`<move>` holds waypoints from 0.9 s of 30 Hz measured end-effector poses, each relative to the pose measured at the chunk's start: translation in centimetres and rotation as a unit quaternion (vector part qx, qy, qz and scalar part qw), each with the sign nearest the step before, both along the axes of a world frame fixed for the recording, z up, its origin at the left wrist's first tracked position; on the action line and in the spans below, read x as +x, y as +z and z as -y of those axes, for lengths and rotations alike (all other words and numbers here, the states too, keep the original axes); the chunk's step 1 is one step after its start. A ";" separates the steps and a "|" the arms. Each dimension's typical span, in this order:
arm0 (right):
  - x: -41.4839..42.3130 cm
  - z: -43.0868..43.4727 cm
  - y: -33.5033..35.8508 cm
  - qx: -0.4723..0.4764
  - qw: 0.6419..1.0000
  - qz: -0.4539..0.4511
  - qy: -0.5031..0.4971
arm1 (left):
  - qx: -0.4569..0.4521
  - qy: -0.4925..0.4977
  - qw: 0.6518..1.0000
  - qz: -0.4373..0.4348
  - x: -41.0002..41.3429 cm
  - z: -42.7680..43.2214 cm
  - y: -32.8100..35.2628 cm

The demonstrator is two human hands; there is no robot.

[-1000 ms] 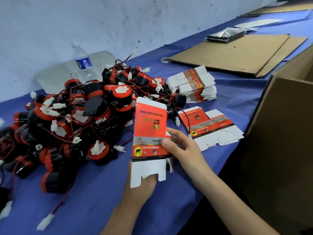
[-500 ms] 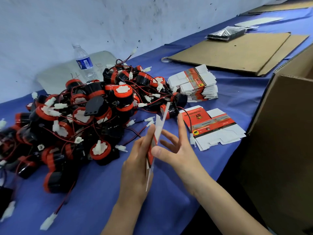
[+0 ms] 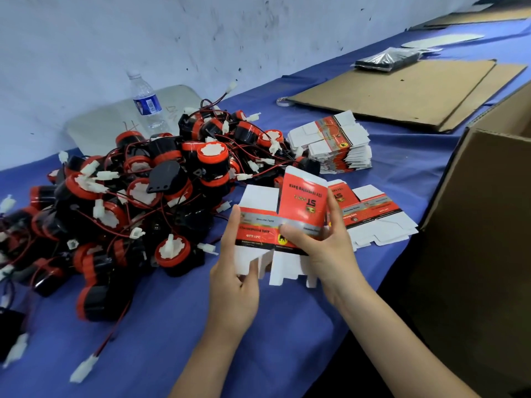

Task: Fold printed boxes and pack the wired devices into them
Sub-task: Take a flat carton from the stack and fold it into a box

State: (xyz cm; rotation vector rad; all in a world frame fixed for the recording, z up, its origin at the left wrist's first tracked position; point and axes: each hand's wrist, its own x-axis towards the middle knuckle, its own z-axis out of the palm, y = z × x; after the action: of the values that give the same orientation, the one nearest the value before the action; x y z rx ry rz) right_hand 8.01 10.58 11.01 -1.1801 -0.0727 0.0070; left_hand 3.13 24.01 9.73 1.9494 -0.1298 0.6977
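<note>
Work surface: a table under a blue cloth [image 3: 161,334] against a scuffed white wall. Held above the cloth, near the front edge, is one printed box [image 3: 283,222], partly opened into shape (white flaps hanging below). The left hand [image 3: 234,280] grips its left side and lower flaps; the right hand [image 3: 321,248] clasps its right panel, thumb across the front. A heap of wired devices [image 3: 138,202] lies to the left. A stack of flat boxes [image 3: 333,142] sits behind, well apart from a brown carton [image 3: 474,225] on the right.
</note>
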 end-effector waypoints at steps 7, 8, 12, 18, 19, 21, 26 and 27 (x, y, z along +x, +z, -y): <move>1.5 2.5 -0.1 -0.002 0.999 -0.008 -0.046 | -0.026 -0.131 0.989 -0.071 -0.3 -0.1 -0.5; 1.7 3.0 0.1 -0.001 0.999 -0.011 -0.041 | -0.038 -0.151 0.985 -0.071 -0.5 -0.1 -0.2; 2.0 4.1 0.9 -0.001 0.999 -0.030 0.032 | -0.145 -0.154 0.975 -0.071 -0.2 -0.5 0.4; 1.0 2.7 1.1 0.071 0.989 -0.070 0.105 | -0.187 -0.162 0.964 -0.094 -0.3 0.1 1.0; 0.7 2.3 1.1 0.079 0.988 -0.080 0.109 | -0.183 -0.163 0.966 -0.087 -0.3 0.4 1.2; 0.3 1.6 0.8 0.099 0.985 -0.086 0.114 | -0.193 -0.140 0.969 -0.069 0.1 0.7 1.3; -0.6 0.4 0.4 0.140 0.975 -0.097 0.145 | -0.030 -0.133 0.991 -0.014 -0.4 0.3 0.1; -0.8 0.3 0.5 0.129 0.974 -0.104 0.152 | -0.010 -0.122 0.992 -0.022 -0.4 0.1 -0.2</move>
State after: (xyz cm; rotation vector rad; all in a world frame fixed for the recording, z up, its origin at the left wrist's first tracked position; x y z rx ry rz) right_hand 7.25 10.32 11.55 -0.8932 -0.0663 0.3801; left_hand 2.75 23.88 9.55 1.8883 -0.3258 0.4928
